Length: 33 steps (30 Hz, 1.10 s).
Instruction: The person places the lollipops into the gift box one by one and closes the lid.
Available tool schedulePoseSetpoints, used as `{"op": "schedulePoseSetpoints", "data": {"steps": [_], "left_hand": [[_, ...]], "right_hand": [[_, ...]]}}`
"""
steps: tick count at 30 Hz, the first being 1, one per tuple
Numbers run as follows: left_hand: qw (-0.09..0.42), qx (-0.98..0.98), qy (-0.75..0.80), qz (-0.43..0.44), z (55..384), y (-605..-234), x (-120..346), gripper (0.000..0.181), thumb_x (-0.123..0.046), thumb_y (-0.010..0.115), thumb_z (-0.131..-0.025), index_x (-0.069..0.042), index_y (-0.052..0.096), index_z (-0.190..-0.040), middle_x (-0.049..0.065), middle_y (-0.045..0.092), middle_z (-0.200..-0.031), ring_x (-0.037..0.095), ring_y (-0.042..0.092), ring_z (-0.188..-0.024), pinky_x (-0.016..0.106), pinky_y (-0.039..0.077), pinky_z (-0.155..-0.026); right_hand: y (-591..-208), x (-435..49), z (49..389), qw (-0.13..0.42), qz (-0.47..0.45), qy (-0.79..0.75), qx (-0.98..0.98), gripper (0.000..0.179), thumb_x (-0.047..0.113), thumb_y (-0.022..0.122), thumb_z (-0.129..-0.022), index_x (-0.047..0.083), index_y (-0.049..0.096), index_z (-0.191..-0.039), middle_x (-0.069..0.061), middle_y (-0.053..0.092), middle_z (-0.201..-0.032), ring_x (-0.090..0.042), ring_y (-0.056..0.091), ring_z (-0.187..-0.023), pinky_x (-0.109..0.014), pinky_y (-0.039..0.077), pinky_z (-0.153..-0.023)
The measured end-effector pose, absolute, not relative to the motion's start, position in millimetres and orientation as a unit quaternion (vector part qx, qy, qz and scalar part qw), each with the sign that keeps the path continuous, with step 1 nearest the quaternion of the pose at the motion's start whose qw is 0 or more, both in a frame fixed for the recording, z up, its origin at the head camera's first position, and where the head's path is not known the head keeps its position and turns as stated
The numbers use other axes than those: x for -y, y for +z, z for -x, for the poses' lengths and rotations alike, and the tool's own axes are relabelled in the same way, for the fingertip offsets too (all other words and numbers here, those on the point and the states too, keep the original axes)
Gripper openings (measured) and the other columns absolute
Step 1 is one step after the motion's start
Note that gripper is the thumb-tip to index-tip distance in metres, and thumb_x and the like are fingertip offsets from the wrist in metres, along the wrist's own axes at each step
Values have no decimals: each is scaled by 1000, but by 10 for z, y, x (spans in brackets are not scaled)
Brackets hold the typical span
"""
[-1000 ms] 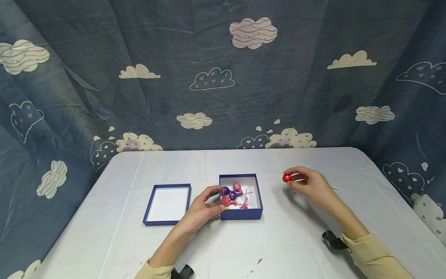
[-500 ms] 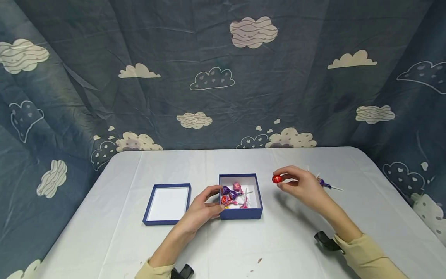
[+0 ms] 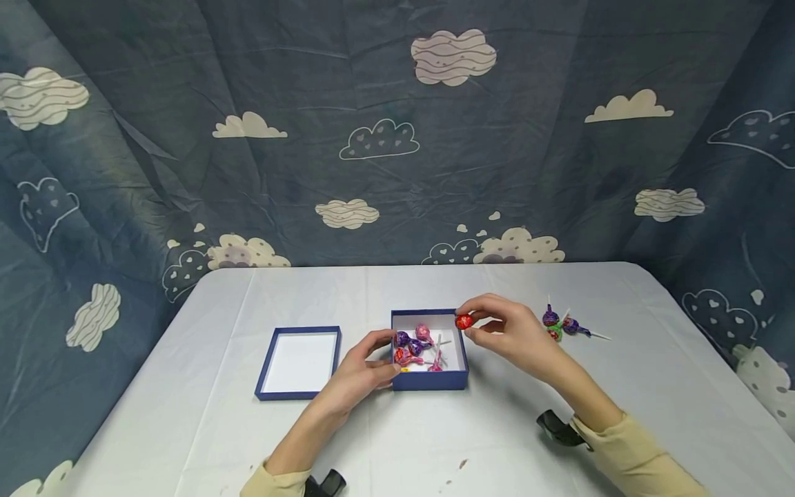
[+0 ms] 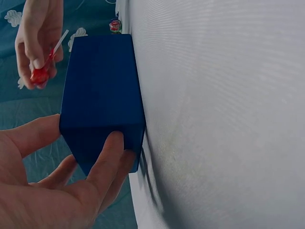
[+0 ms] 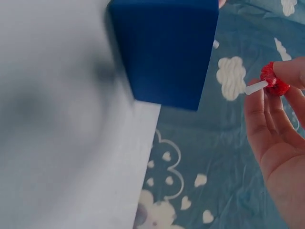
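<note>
A blue box [image 3: 430, 382] with a white inside stands on the table in the head view, holding several wrapped lollipops [image 3: 415, 346], pink, purple and red. My left hand [image 3: 360, 369] holds its left side; in the left wrist view, fingers lie against the box's end wall and a fingertip is at the upper corner. Above the box's right rim my right hand [image 3: 512, 335] pinches a red lollipop [image 3: 464, 322] by its round head. The right wrist view shows its white stick pointing away from the palm.
The box's blue-rimmed lid [image 3: 300, 363] lies to the left, white inside up. Several more lollipops [image 3: 569, 325], purple and green, lie on the white table [image 3: 497, 428] at the right. A dark cloud-print cloth hangs behind.
My right hand has carried the red lollipop leftward from the table's right side to the box's right rim, uncovering the lollipops on the right. My left hand stays on the box.
</note>
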<state>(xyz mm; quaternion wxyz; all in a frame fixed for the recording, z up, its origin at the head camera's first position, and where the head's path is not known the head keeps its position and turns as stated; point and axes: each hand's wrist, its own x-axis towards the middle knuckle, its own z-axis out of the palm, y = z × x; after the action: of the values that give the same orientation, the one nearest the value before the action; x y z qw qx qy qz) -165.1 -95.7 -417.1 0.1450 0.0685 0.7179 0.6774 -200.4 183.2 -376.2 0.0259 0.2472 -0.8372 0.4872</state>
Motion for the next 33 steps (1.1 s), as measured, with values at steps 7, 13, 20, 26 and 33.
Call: {"op": "schedulePoseSetpoints", "data": {"steps": [7, 13, 20, 26, 33], "left_hand": [[150, -729, 665, -61, 1658, -4161, 936, 57, -5, 65, -89, -8, 46, -143, 21, 35, -150, 32, 61, -110, 44, 53, -87], [148, -729, 665, -61, 1661, -4163, 940, 57, -4, 64, -89, -8, 46, -143, 21, 36, -150, 33, 61, -111, 45, 53, -87], [148, -723, 671, -65, 1662, -4174, 951, 57, -5, 65, -89, -8, 46, -143, 21, 36, -150, 34, 59, -115, 46, 52, -88], [149, -724, 671, -66, 1664, -4169, 956, 58, -6, 65, -88, -8, 46, -143, 21, 36, -150, 33, 59, -115, 46, 53, -88], [151, -722, 672, -70, 1670, -4170, 963, 59, -5, 64, -88, -9, 45, -144, 21, 35, -151, 34, 59, -116, 46, 53, -88]], "right_hand": [[-3749, -1618, 1999, 4, -268, 482, 834, 29, 1, 71, -88, 20, 70, -111, 4, 64, -109, -17, 62, -100, -32, 55, -83], [-3798, -1464, 2043, -28, -292, 480, 827, 32, -3, 68, -87, 18, 70, -111, 3, 65, -111, -17, 62, -99, -36, 55, -81], [-3913, -1362, 2126, -51, -305, 461, 832, 31, -4, 68, -86, 10, 69, -113, 4, 65, -108, -15, 63, -94, -37, 55, -79], [-3946, -1305, 2182, -49, -317, 427, 845, 30, -2, 70, -85, 10, 70, -112, 6, 64, -103, -14, 62, -92, -33, 55, -78], [-3949, -1255, 2262, -66, -336, 397, 852, 29, -2, 69, -85, 9, 69, -112, 6, 64, -102, -14, 61, -91, -30, 54, -78]]}}
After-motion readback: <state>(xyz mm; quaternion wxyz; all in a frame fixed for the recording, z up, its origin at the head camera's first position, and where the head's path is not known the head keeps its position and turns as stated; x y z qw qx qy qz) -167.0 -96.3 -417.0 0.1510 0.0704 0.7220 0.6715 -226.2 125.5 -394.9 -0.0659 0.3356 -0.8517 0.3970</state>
